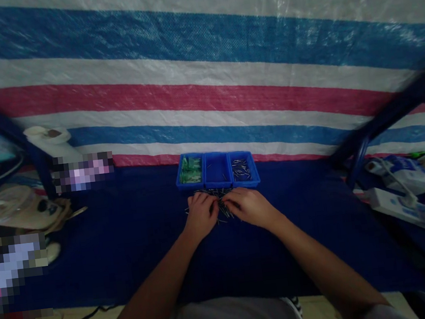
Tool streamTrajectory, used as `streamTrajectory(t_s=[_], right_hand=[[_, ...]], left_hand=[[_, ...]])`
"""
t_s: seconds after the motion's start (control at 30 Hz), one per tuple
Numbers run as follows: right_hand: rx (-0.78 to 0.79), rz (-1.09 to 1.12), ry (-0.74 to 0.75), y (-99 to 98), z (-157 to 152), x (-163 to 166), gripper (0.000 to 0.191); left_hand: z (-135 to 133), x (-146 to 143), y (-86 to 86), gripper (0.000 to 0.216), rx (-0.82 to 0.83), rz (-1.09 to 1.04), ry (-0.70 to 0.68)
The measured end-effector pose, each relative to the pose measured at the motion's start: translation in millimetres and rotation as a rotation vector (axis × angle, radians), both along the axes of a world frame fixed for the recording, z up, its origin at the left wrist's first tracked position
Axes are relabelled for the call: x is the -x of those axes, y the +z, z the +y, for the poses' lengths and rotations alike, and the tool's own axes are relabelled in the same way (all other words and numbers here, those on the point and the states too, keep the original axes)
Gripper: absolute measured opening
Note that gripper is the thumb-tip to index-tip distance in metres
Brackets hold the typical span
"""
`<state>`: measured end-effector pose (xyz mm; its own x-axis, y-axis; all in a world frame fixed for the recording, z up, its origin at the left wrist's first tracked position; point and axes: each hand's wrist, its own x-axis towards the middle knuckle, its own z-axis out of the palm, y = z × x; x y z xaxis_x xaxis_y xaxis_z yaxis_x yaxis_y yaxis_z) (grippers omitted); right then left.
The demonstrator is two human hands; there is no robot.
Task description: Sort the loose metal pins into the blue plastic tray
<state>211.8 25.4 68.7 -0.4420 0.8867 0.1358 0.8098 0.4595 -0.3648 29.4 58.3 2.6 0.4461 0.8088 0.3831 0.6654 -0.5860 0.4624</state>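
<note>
A loose pile of thin, dark metallic pieces, nail-like in shape, lies on the dark blue surface. My left hand rests at the pile's left side, fingers curled down into it. From the right, my right hand reaches in with thumb and fingers pinched together. Both sets of fingertips nearly meet at the pile; what they grip is too small to name. Just beyond stands a blue tray with three compartments. Green packets fill its left one, a few slim pieces lie in the middle, and several metallic pieces are in the right.
A striped plastic sheet hangs behind the dark blue surface. Dark metal bars slant at both sides. To the right are a white power strip and packages. On the left are a white cylindrical object and clutter.
</note>
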Motion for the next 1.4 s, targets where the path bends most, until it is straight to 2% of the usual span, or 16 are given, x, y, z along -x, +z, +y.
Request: streamTrajectory(t_s=[0.13, 0.3, 0.4, 0.6, 0.77, 1.0, 1.13, 1.4], right_hand=[[0.029, 0.071, -0.119, -0.2, -12, -4, 0.017], [0.115, 0.102, -0.241, -6.5, -12, 2, 0.016], [0.132, 0.105, -0.236, -13.6, -5, 9, 0.019], [-0.05, 0.112, -0.169, -29.6, -6, 18, 0.022], [-0.1, 0.045, -0.163, -35.4, -7, 16, 0.022], [-0.092, -0.042, -0.168, -37.9, -5, 10, 0.024], [-0.064, -0.02, -0.173, -42.4, -4, 14, 0.019], [-0.103, 0.089, -0.202, -55.9, -1, 19, 0.018]], left_hand=[[0, 1, 0.6, 0.018, 0.0, -0.012, 0.051], [1, 0, 1.3, 0.017, 0.013, 0.026, -0.003], [0, -2, 3.5, 0.017, 0.058, 0.063, -0.037], [-1, -2, 5.4, 0.017, 0.096, 0.139, -0.081], [2, -2, 2.9, 0.016, 0.1, 0.14, -0.084], [4, -1, -0.6, 0.014, 0.075, 0.129, -0.069], [3, -2, -0.8, 0.013, 0.071, 0.138, -0.085], [5, 0, 0.4, 0.014, 0.083, 0.116, -0.07]])
